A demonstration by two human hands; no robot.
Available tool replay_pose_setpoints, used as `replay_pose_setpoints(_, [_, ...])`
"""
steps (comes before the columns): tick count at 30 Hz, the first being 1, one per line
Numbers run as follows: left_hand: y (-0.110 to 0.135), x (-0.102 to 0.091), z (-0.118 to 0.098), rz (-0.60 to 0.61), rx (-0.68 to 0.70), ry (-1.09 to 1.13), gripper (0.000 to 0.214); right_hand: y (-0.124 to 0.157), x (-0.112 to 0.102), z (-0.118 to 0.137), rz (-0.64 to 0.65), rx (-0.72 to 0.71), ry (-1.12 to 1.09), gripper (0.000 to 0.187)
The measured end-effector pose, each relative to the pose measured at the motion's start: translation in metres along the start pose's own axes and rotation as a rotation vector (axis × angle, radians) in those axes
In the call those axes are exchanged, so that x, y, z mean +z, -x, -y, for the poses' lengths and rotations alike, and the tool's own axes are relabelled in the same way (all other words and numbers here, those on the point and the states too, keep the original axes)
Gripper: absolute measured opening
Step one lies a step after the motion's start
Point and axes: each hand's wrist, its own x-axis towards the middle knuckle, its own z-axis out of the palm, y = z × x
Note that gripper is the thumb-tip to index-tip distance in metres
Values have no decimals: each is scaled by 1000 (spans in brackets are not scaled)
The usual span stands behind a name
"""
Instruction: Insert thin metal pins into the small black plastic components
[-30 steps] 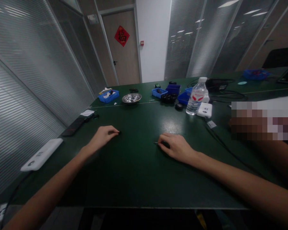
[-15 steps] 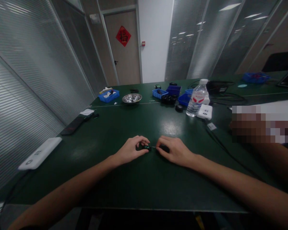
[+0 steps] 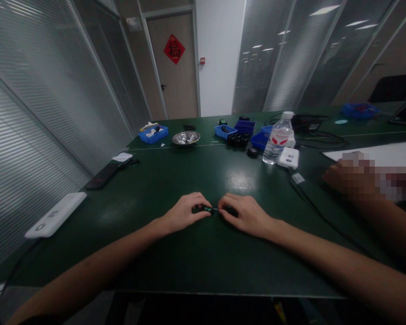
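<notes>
Low over the green table (image 3: 176,266), my left hand (image 3: 186,211) pinches a small dark piece with a green part (image 3: 208,209) between thumb and fingers. Its exact kind is too small to make out. Facing it from the right, my right hand (image 3: 245,212) has thumb and fingertips pressed together on a thin pale pin-like piece (image 3: 215,209). This thin piece spans the narrow gap and meets the right end of the dark piece; whether it is joined to it I cannot tell.
A metal dish (image 3: 186,139) and a blue tray (image 3: 154,134) stand at the back. Farther right are a water bottle (image 3: 278,139) and a white power bank (image 3: 288,158) with a cable. Another white power bank (image 3: 56,215) lies left. Another person's arm (image 3: 389,221) rests at the right.
My hands have shifted very slightly, and the green part of the small piece shows a little more clearly. The other person's hand at the right has moved a bit.
</notes>
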Motion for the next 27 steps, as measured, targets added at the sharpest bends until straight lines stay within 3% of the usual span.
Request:
replay_pose_setpoints(14, [2,-1,-1,3,41,-43,27,1,-1,5,-50,-25,-107,14])
replay_pose_setpoints(20, [5,-1,-4,-4,75,4,30,3,1,4,-13,-45,-90,16])
replay_pose_setpoints(27, [9,2,-7,-128,167,111,28,4,-3,17,-33,-16,-208,19])
